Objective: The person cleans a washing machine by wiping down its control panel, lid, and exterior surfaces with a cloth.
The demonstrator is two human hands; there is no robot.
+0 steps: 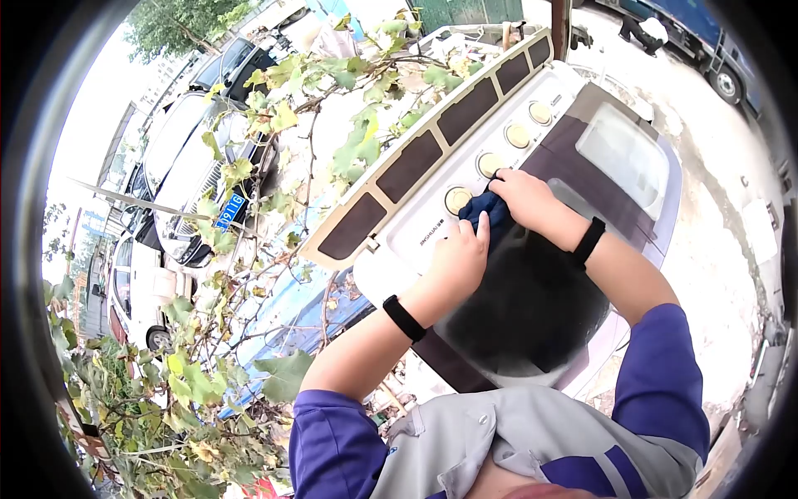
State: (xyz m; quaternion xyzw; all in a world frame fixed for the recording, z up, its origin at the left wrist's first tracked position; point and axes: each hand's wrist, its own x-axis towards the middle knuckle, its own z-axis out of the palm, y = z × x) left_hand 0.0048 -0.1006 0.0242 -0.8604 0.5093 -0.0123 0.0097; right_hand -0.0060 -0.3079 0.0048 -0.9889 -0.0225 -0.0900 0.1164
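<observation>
A dark blue cloth (487, 211) is bunched between my two hands on the control panel of a washing machine (416, 237). My right hand (529, 200) has its fingers closed on the cloth's upper right side, near a round cream knob (489, 165). From the lower left, my left hand (460, 259) pinches the cloth's edge, with the index finger lying against it. Another cream knob (457, 200) shows just above the cloth. Below my hands lies the large dark see-through lid (524, 299), which is closed. Some of my fingertips are hidden by the cloth.
Behind the knobs rises a long beige strip with dark panels (405, 166). A smaller lid with a pale window (622, 150) is on the right. Grape-like vines (287, 116) crowd the left side. Parked cars (187, 166) and a blue truck (706, 41) stand farther off, with a crouching person (647, 35).
</observation>
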